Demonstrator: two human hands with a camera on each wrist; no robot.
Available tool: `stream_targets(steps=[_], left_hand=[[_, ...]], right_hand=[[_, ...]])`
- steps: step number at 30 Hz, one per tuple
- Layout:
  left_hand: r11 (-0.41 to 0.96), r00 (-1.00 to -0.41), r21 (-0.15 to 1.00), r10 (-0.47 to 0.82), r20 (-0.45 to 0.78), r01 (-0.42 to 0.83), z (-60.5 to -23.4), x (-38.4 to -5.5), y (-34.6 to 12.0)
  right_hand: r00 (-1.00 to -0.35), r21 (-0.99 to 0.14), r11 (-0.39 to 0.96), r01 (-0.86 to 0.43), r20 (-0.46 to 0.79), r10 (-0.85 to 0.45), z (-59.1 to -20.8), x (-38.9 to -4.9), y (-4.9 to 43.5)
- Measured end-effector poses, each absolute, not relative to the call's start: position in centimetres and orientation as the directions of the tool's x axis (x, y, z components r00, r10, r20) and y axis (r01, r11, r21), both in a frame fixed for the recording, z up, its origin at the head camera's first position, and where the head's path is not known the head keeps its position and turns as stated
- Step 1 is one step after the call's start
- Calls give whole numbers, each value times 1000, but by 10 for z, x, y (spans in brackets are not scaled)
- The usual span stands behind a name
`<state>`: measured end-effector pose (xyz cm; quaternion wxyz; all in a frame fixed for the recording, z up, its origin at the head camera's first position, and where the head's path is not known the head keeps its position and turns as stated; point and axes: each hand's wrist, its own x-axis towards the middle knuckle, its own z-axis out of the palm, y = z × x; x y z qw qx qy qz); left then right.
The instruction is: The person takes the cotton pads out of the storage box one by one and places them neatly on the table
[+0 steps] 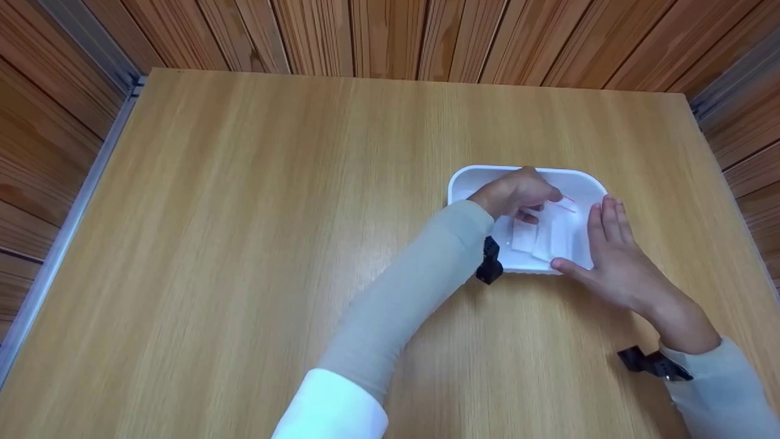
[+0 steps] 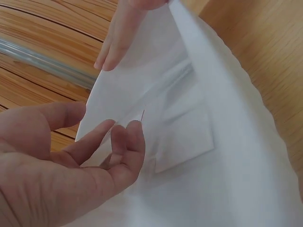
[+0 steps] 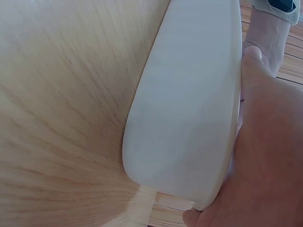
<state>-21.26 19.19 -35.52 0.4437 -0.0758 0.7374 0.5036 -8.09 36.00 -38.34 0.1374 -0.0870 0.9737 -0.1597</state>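
Note:
A white plastic basin [image 1: 469, 177] stands on the table, right of centre. Inside it lie flat, clear plastic zip bags [image 1: 557, 235], one with thin red lines near its top edge. My left hand [image 1: 518, 192] reaches into the basin over the bags. Seen from the left wrist, its fingers [image 2: 128, 146] are loosely bent beside a clear bag [image 2: 184, 137], and the thumb stands apart from them. My right hand [image 1: 621, 268] lies along the basin's right side, fingers straight at the far right rim and thumb at the near rim.
The wooden table [image 1: 244, 244] spreads to the left of the basin. Wood-plank walls [image 1: 390, 39] rise behind and at the sides, with metal posts at the corners. A black wrist mount [image 1: 489, 262] on the left arm sits close to the basin's near left rim.

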Motion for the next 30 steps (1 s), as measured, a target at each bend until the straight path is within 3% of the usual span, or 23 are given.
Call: stream_targets(steps=[7,19,30], left_hand=[[554,-600,658,319,-734,-511,-359,-211,196],[522,-637,701,336,-693,-487,-363,-208,194],[566,-653,669,277,-705,-482,-366,-210,202]], right_hand=[[-944,-338,932,-129,-244,-220,-384,-81,361],[-946,-341,932,-120,-246,-211,-386,-82,361],[-944,-336,935,-112,-259,-206,-384,-82,361]])
